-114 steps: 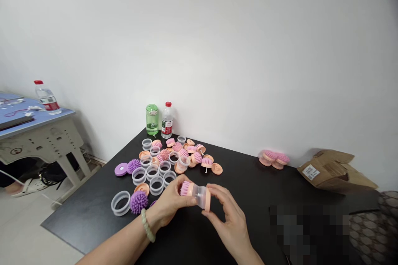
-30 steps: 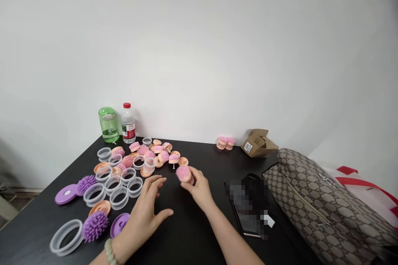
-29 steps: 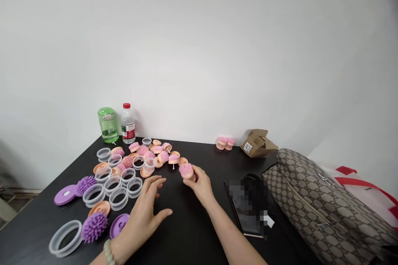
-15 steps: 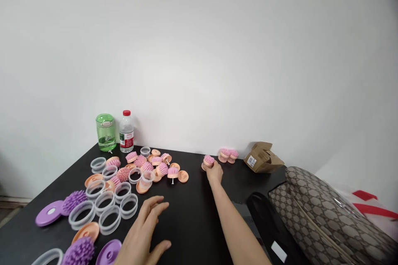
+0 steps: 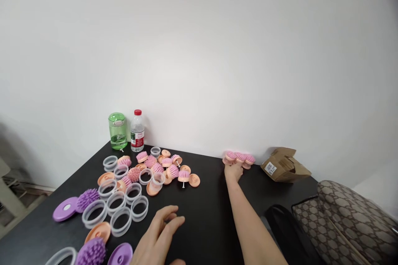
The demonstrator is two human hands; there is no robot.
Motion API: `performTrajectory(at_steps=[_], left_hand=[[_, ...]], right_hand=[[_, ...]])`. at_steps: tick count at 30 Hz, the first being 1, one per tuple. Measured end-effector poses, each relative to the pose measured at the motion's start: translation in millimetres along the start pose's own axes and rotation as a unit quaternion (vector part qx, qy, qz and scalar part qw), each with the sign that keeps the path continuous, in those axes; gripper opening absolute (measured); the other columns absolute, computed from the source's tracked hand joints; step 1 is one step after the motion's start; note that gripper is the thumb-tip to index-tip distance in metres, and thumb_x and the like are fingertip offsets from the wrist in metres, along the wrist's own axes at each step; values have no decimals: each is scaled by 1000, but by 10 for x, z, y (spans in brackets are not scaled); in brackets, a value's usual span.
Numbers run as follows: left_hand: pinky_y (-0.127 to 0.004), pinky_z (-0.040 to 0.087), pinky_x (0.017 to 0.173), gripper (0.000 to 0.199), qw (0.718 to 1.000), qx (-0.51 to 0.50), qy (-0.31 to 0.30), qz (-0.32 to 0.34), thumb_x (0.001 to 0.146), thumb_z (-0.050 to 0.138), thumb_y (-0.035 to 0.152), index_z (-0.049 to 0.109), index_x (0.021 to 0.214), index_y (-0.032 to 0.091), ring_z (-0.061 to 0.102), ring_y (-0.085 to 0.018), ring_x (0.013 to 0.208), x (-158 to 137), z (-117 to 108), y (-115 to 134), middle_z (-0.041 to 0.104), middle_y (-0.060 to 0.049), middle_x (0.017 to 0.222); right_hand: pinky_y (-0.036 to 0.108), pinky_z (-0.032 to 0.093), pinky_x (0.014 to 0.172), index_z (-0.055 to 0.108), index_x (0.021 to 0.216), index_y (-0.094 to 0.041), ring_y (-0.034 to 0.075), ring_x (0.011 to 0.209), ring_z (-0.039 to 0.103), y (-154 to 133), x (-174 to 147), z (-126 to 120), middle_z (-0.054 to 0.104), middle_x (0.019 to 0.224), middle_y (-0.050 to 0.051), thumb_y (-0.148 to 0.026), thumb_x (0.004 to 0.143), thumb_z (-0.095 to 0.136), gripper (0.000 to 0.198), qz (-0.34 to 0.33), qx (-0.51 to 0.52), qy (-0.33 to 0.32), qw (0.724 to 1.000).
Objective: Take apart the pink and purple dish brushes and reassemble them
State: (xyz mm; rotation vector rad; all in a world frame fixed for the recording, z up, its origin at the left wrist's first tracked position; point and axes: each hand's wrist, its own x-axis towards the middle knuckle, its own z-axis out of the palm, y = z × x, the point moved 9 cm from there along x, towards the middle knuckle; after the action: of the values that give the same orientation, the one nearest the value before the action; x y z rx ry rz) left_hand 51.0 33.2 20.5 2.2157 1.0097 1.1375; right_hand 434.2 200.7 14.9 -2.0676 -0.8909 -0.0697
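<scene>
At the foot of the wall my right hand (image 5: 234, 171) closes round a small round pink brush (image 5: 229, 156) with soft bristles and a peach base. It stands in a row beside a middle pink brush (image 5: 239, 157) and a right-hand pink brush (image 5: 249, 159). My fingers partly hide the row's lower parts. Over the front of the table my left hand (image 5: 157, 236) is held open, fingers apart and empty. Nearest to it are a clear plastic ring (image 5: 139, 215) and a purple disc (image 5: 120, 254) with a raised centre.
Several clear rings, peach discs (image 5: 194, 180), loose pink brush heads (image 5: 183, 176) and purple bristle heads (image 5: 88, 200) cover the table's left side. A green canister (image 5: 117, 132) and a water bottle (image 5: 137, 132) stand behind. An opened cardboard box (image 5: 284, 165) and a patterned bag (image 5: 351, 219) lie right.
My right hand has carried the pink brush rightward to the other two, so three now stand in a row. My left hand stays open. The whole view has shifted somewhat.
</scene>
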Motion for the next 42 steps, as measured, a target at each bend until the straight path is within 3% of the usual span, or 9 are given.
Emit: performTrajectory(at_steps=[6,12,17,21,25,28,33,37,42], left_hand=[[-39,54,98,69,993,38,-98,46,68,67,-1,48,127,31,56,-28,120,70,54,206,51,-8,137],[-36,50,85,44,971,120,-191,79,74,81,14,55,108,24,61,-23,99,76,159,376,63,-4,117],[-36,48,81,39,956,181,-216,82,76,84,29,58,104,23,62,-23,93,79,216,302,66,-2,106],[-41,49,83,34,957,252,-144,22,74,84,24,60,98,19,60,-27,95,196,-26,169,65,-6,106],[-47,47,92,44,933,352,-18,-75,71,81,11,61,111,14,56,-33,108,270,-479,-6,60,-14,119],[-48,47,91,50,901,411,0,-135,70,82,12,62,115,11,56,-36,110,267,-649,-192,61,-16,115],[-47,45,90,46,886,439,-12,-151,71,82,15,66,113,10,56,-37,111,281,-660,-336,63,-16,109],[-48,44,90,38,890,436,-22,-129,74,78,16,68,111,14,53,-38,113,306,-599,-295,63,-14,113],[-45,45,88,41,885,455,-38,-92,76,77,17,67,116,13,55,-36,108,356,-543,-243,60,-17,122]], right_hand=[[42,57,85,60,122,-16,24,102,66,-408,-627,169,65,120,9,-34,96,61,32,-161,44,-49,985],[47,50,100,60,124,-22,30,120,57,-1114,-1708,225,64,127,11,-30,87,63,38,-422,75,-154,890],[57,48,95,59,123,-16,38,116,56,-1341,-2076,211,64,122,18,-12,84,57,40,-485,35,-157,860],[53,50,92,60,114,-18,35,109,57,-1359,-2279,138,62,123,16,-6,83,54,34,-518,21,-162,839],[52,50,96,59,104,-20,36,117,54,-1242,-2492,-1,59,126,16,-4,81,53,28,-529,12,-163,833],[54,54,87,57,100,-21,38,112,58,-1120,-2564,-106,60,124,18,-5,80,53,26,-499,19,-180,847],[49,57,79,56,100,-22,33,96,65,-1030,-2578,-305,64,105,13,-6,76,52,29,-431,83,-230,869],[46,57,90,52,122,-21,30,108,65,-1039,-2561,-500,63,116,12,-8,76,56,48,-388,116,-227,885],[41,55,95,55,119,-23,25,109,65,-1022,-2479,-663,64,115,8,-11,74,64,47,-335,157,-221,902]])
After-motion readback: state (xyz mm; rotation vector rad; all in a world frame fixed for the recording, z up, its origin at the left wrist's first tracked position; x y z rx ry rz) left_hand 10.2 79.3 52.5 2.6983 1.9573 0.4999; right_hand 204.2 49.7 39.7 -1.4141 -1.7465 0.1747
